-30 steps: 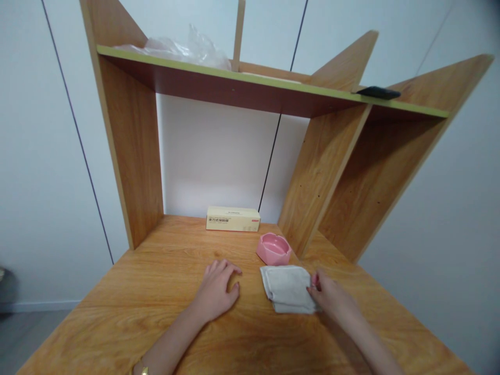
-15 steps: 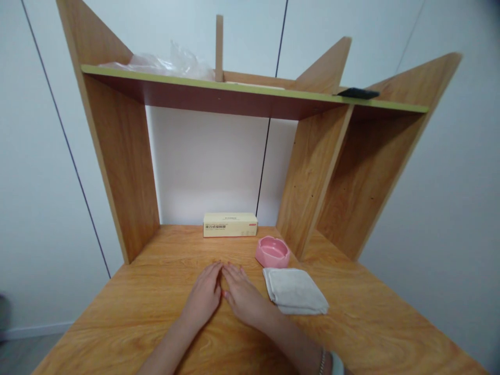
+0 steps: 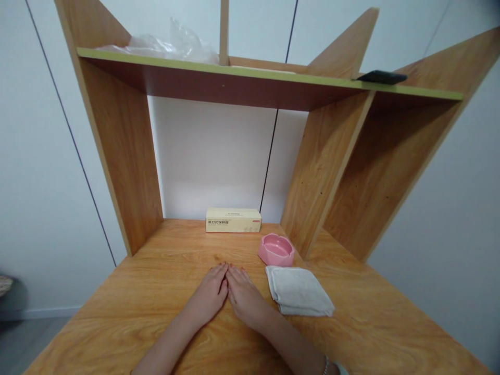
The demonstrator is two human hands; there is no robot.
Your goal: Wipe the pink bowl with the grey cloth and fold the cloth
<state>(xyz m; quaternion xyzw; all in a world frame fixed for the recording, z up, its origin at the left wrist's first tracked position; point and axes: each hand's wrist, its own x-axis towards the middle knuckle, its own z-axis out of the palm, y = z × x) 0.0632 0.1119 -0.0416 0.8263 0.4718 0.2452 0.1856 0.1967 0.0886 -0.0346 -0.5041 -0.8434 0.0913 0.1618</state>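
Palm down on the wooden desk [image 3: 164,297] lies my left hand [image 3: 211,292], its fingers stretched forward and holding nothing. My right hand [image 3: 242,292] rests flat beside it, also bare of any object, and the fingertips of both hands touch. Just right of my right hand is a folded pale grey cloth [image 3: 300,291]. Behind the cloth stands a pink faceted ashtray [image 3: 276,251] with notches in its rim. Farther back, against the wall, sits a long cream cling film box [image 3: 233,221] with dark printing on its front.
A wooden shelf unit with a green-edged board [image 3: 265,74] spans the back of the desk. On it lie crumpled clear plastic [image 3: 172,46] at the left and a flat black object [image 3: 383,77] at the right. An upright divider [image 3: 324,177] stands behind the ashtray.
The camera view has shifted and come slightly closer. My hands have drawn a little closer together on the desk. The cloth, ashtray and box stay in place.
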